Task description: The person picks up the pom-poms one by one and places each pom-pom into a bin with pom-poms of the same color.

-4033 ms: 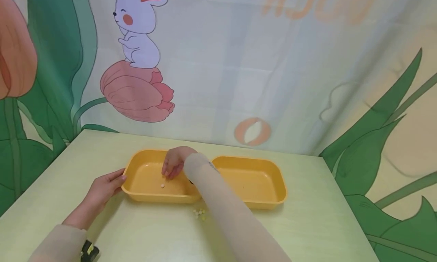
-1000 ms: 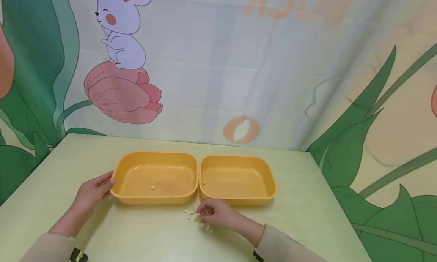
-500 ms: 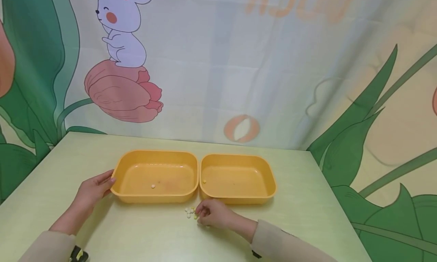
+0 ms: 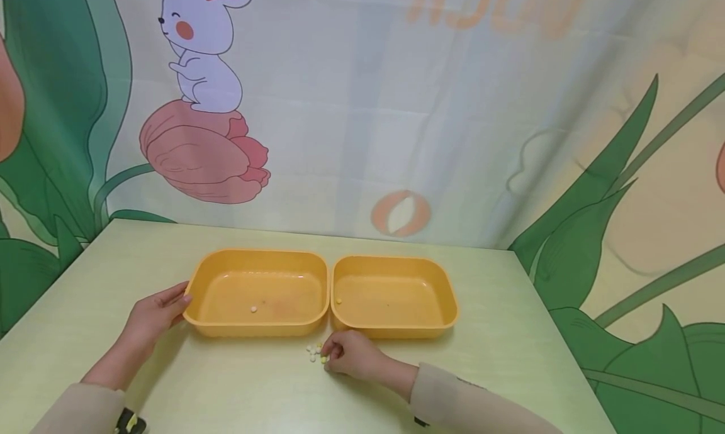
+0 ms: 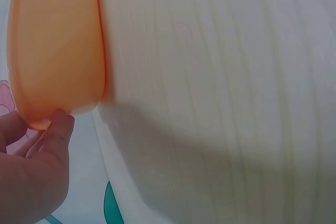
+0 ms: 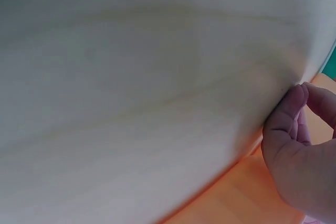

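Observation:
Two yellow plastic trays stand side by side in the head view. My left hand [image 4: 155,316] grips the left tray [image 4: 257,329] at its left end; in the left wrist view the thumb and fingers [image 5: 60,129] lie on either side of that rim. In front of the trays is a small cluster of white and yellow pellets [image 4: 313,350]. My right hand [image 4: 357,355] is down at the cluster's right side, its thumb and forefinger tips [image 6: 298,97] together at the tabletop. I cannot tell whether a pellet is between them.
One white pellet [image 4: 253,309] lies in the left tray. A yellow pellet [image 4: 338,301] sits near the left wall of the right tray [image 4: 396,332]. Behind the pale table [image 4: 487,383] hangs a printed curtain [image 4: 317,138] with a rabbit and flowers.
My right hand has come out of the left tray to the pellets on the table, then edged slightly left. A yellow pellet now shows in the right tray. The left hand keeps its grip.

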Available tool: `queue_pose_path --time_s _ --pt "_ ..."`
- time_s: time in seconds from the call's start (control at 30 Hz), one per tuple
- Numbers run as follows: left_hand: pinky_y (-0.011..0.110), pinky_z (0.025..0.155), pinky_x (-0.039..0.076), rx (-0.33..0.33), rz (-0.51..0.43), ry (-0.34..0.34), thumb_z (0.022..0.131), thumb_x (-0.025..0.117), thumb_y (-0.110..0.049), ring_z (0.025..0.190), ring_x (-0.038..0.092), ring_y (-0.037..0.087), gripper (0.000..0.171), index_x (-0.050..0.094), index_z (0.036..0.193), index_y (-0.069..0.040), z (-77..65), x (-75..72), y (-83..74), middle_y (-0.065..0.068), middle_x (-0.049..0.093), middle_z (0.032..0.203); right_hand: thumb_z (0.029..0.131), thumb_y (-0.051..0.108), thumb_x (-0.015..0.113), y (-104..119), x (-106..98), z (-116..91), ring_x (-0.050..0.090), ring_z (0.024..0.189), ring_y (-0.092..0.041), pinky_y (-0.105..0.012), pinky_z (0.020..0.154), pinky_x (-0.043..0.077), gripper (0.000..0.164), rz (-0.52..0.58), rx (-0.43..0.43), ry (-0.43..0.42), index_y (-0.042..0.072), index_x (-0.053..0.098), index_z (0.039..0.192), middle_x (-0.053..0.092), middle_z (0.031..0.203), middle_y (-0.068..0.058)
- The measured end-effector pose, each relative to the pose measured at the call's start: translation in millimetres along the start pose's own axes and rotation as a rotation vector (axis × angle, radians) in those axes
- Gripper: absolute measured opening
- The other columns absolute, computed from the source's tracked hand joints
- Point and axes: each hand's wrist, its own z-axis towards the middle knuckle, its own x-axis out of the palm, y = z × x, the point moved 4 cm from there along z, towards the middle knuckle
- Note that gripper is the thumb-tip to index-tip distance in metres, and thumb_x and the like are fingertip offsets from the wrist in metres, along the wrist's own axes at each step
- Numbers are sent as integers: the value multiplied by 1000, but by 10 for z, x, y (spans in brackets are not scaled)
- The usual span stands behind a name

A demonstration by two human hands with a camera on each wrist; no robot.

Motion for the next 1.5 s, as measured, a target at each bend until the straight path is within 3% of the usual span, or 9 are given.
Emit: queue_pose_path --time_s 0.63,0.93,1.07,1.23,1.5 --pt "32 105 50 6 9 9 112 39 -29 151 33 44 61 18 160 3 -7 0 -7 28 24 164 86 0 77 -2 9 11 48 64 -1 -12 59 40 5 -39 32 -4 2 72 88 56 70 8" --pt "30 103 52 -1 2 6 112 39 -30 151 34 43 62 18 161 1 -15 0 -11 27 24 165 86 -3 74 -32 -57 -69 52 67 -2 -10 58 43 5 41 -6 27 -4 74 91 72 81 -10" --pt "30 103 51 -6 0 9 112 40 -30 151 34 43 62 18 161 1 -6 13 -8 27 24 164 88 -2 74 -66 -86 -149 59 67 -4 -12 58 52 5 145 68 65 -4 74 92 75 83 -13" --pt "31 104 50 -16 1 14 112 40 -31 152 33 44 62 18 161 1 -5 27 -12 27 23 165 91 0 72 -55 -178 -264 69 69 -8 -23 65 64 9 282 145 107 -7 73 98 78 90 -21" --pt "27 101 52 -29 -2 12 112 38 -32 152 32 44 62 17 161 0 -11 21 -1 27 22 166 94 3 69 -42 -492 -336 74 73 -10 -29 70 67 17 302 141 124 -8 74 107 79 99 -23"
